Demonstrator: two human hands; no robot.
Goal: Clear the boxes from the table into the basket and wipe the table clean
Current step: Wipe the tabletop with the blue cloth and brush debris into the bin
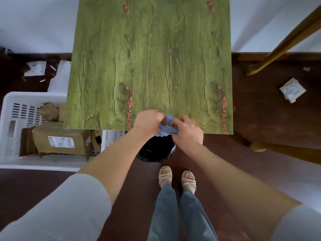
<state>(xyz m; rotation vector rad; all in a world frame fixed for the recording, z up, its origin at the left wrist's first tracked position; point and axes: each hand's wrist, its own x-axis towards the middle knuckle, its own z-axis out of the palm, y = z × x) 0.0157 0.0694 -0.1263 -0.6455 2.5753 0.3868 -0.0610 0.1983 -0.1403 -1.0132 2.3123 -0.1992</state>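
Below and to the left, a white slotted basket point(16, 108) sits on the dark floor, its right part tucked under the green wood-grain table point(151, 54). Inside it lie brown cardboard boxes point(60, 138); the largest one shows a white shipping label on top, and smaller crumpled ones rest behind it. Directly under the table's near edge, between the basket and the person's feet, stands a small bin lined with a black bag point(156, 150); what it holds cannot be made out.

At the near edge of the table, both hands meet over that bin. The left hand point(147, 120) and the right hand point(188, 132) each pinch a bunched blue cloth point(167, 129) with curled fingers, the cloth held between them and hanging just past the edge. The tabletop itself carries only its painted grain and reddish marks.

Scraps of white paper point(35, 68) lie on the floor beyond the basket. To the right, a small crumpled packet point(292, 90) rests on the floor near a slanted wooden furniture leg point(284, 42). The person's sandalled feet stand just behind the bin.
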